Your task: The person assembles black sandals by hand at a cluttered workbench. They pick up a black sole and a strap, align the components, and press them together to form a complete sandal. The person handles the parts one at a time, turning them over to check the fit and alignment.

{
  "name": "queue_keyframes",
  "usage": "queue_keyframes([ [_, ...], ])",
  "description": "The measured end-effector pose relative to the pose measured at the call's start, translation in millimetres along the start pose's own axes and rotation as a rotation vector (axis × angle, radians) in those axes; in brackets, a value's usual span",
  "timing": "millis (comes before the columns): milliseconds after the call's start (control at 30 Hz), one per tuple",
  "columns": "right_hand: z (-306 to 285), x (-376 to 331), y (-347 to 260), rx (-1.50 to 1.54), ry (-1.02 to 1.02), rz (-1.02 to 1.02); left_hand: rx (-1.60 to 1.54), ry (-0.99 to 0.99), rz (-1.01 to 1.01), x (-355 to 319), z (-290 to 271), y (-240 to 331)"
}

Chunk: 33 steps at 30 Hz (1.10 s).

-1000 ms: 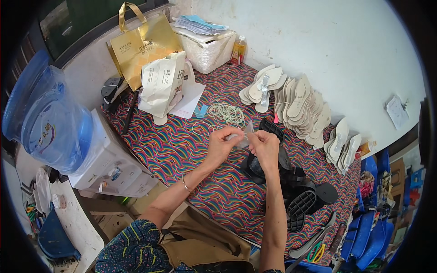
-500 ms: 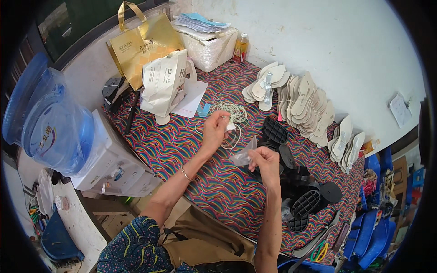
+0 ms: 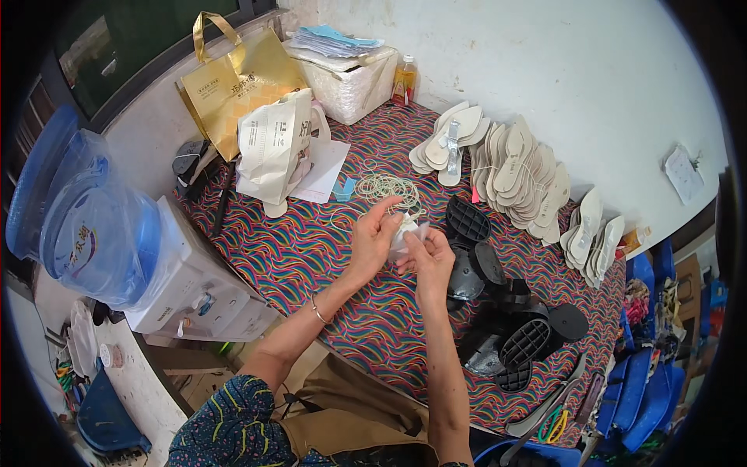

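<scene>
My left hand (image 3: 375,243) is closed, its thumb and fingers pinching a small white piece (image 3: 408,222) whose kind I cannot make out. Close beside it, my right hand (image 3: 433,263) grips a small clear plastic bag (image 3: 399,244) between thumb and fingers. Bag and white piece meet between the two hands, so where one ends is hard to see. Just beyond the fingers lies a loose heap of pale elastic bands (image 3: 387,187). Several black shoe parts with ribbed undersides (image 3: 468,220) lie right of my right hand.
Bundles of pale insoles (image 3: 513,173) line the wall side of the patterned tablecloth (image 3: 334,288). A cream bag (image 3: 272,148), a gold bag (image 3: 222,97), a foam box (image 3: 350,82) and a bottle (image 3: 404,81) stand at the back. A water dispenser (image 3: 198,280) is at left; scissors (image 3: 554,426) lie near right.
My right hand has moved left and up with the plastic bag, bringing it against the white piece in my left hand. The view has shifted slightly.
</scene>
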State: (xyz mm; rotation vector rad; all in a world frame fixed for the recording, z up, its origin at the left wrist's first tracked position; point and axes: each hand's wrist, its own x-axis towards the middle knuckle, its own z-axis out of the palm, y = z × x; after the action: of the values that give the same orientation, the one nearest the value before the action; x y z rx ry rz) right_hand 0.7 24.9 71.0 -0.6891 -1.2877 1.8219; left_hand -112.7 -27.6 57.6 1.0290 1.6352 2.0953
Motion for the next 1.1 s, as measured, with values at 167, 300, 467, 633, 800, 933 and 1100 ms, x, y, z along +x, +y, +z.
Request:
queue_keyframes([
  [167,-4.6,2.5,5.7,-0.061,0.066,-0.079,0.222,0.013,0.079,-3.4,2.3,4.7],
  [300,-6.4,1.1,8.3,-0.025,0.078,-0.06,-0.052,-0.043,-0.067,-1.1,3.9,-3.4],
  [467,-6.3,2.5,6.9,-0.042,0.038,-0.057,-0.115,-0.092,-0.13,-5.8,1.1,-15.0],
  [633,-12.8,10.4,6.5,-0.105,0.041,-0.103,-0.217,-0.228,-0.23,-5.6,4.3,-10.0],
  [800,-19.4,7.3,-10.6,-0.133,0.013,-0.077,-0.211,-0.253,-0.266,0.9,-7.6,-17.9],
  [933,-27.2,-2.3,-19.5,-0.141,0.002,-0.07,-0.235,-0.181,-0.262,11.2,-14.1,-28.9],
  [1100,-32.9,-23.7,-31.5,-0.079,-0.088,0.009,-0.19,-0.075,-0.26,37.2,-19.7,-34.7],
])
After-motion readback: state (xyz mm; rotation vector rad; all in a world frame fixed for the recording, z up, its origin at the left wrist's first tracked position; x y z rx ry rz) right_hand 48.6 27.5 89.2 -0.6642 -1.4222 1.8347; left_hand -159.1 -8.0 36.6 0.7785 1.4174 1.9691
